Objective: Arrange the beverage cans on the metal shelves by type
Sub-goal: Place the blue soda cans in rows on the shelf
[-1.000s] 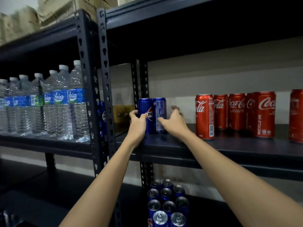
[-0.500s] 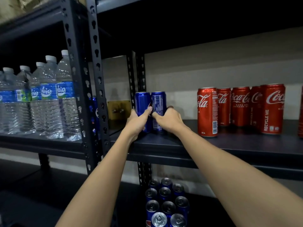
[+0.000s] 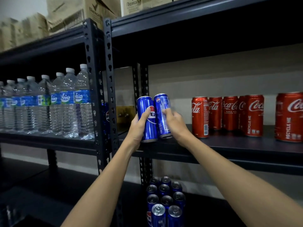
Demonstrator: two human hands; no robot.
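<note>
Two blue Pepsi cans are side by side at the left end of the dark metal shelf (image 3: 229, 149). My left hand (image 3: 138, 126) grips the left Pepsi can (image 3: 144, 105), thumb across its logo. My right hand (image 3: 174, 121) grips the right Pepsi can (image 3: 161, 102), which tilts slightly to the right. Both cans are at the shelf's front edge, their bases about level with it. A row of red Coca-Cola cans (image 3: 229, 112) stands upright further right on the same shelf. Several more Pepsi cans (image 3: 164, 200) stand grouped on the shelf below.
Water bottles (image 3: 65, 104) fill the neighbouring shelf to the left, behind perforated uprights (image 3: 109, 89). One more Pepsi can (image 3: 105, 112) shows between the uprights. Cardboard boxes (image 3: 91, 10) sit on top. Bare shelf lies between the held cans and the Coca-Cola cans.
Both hands closed round the two Pepsi cans and drew them from the back of the shelf toward its front edge. The right can now leans.
</note>
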